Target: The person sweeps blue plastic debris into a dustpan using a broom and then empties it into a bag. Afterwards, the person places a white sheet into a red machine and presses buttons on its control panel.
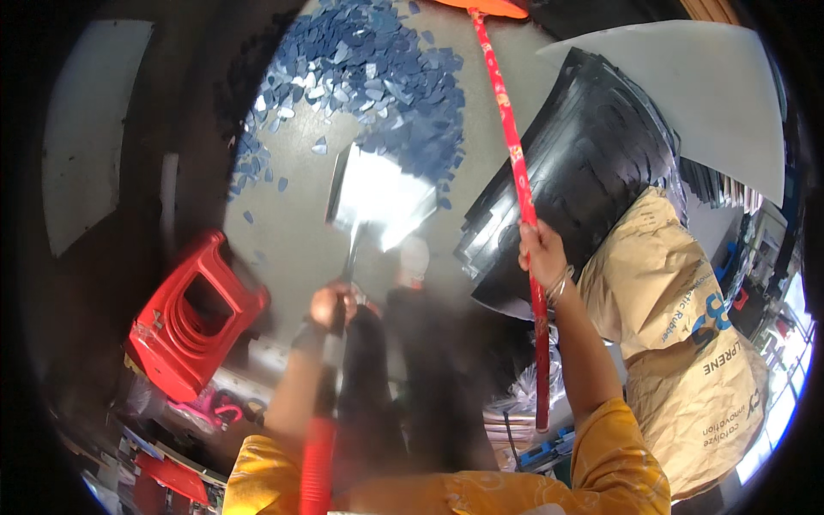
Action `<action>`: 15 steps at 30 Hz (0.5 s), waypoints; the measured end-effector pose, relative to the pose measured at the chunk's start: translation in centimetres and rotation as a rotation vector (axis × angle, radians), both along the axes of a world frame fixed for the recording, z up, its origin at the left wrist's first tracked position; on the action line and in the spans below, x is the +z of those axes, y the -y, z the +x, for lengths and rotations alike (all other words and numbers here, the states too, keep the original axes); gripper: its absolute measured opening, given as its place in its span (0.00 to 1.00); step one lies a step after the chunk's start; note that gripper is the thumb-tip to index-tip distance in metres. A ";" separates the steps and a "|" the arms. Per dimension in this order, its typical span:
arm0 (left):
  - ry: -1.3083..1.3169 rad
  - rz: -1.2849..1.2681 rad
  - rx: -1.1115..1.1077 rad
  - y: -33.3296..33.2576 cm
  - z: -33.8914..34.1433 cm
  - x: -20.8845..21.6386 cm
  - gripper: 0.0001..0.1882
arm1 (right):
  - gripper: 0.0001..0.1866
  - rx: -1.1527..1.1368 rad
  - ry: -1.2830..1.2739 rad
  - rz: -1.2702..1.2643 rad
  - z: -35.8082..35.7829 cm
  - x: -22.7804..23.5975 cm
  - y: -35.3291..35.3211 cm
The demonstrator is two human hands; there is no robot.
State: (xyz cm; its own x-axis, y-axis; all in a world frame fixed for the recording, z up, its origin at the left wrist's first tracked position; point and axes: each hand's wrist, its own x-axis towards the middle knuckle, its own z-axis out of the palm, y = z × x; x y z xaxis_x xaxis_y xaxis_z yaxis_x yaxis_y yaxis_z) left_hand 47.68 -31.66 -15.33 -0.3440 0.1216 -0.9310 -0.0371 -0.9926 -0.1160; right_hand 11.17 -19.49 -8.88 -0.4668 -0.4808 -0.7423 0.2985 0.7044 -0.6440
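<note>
My left hand [330, 307] is closed around the thin shaft of a long-handled metal dustpan [378, 190]. Its shiny pan rests on the grey floor, and a ribbed red grip runs back along my forearm. The pan's far edge lies against a spread heap of dark blue chips [360, 64], flat and small. My right hand [542, 253] wraps round the red patterned stick of a broom [508, 120]. The broom's orange head shows only in part at the top edge, beyond the heap; its bristles cannot be made out.
Red plastic stools [193, 322] stand stacked at left. Black sheets [584, 172] lie piled at right, beside a brown paper sack [678, 360] and a large pale panel [687, 86]. My foot [414, 262] is just behind the pan.
</note>
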 end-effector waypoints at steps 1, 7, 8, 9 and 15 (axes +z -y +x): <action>0.193 -0.017 0.024 0.6 -1.4 0.1 0.05 | 0.14 0.028 0.002 0.005 -0.3 0.0 0.3; 0.203 -0.002 0.296 -0.9 -2.1 3.6 0.15 | 0.29 0.147 -0.092 0.183 -2.7 2.7 1.2; 0.178 -0.019 0.285 -1.8 -0.7 3.9 0.14 | 0.32 0.170 -0.063 0.185 -3.2 3.0 1.5; 0.161 0.011 0.304 -2.9 1.1 4.1 0.13 | 0.34 0.186 -0.029 0.200 -3.6 2.9 1.9; -0.181 -1.097 -0.736 -10.1 15.1 -2.0 0.14 | 0.38 0.124 -0.009 0.221 -4.2 -2.0 4.9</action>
State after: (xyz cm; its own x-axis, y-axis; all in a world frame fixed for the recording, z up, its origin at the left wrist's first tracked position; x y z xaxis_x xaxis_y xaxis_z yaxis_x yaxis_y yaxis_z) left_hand 62.73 -21.58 -17.29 -0.6507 -0.4465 -0.6142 -0.5313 -0.3102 0.7883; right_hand 6.93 -24.40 -10.86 -0.4214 -0.3612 -0.8318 0.1955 0.8595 -0.4723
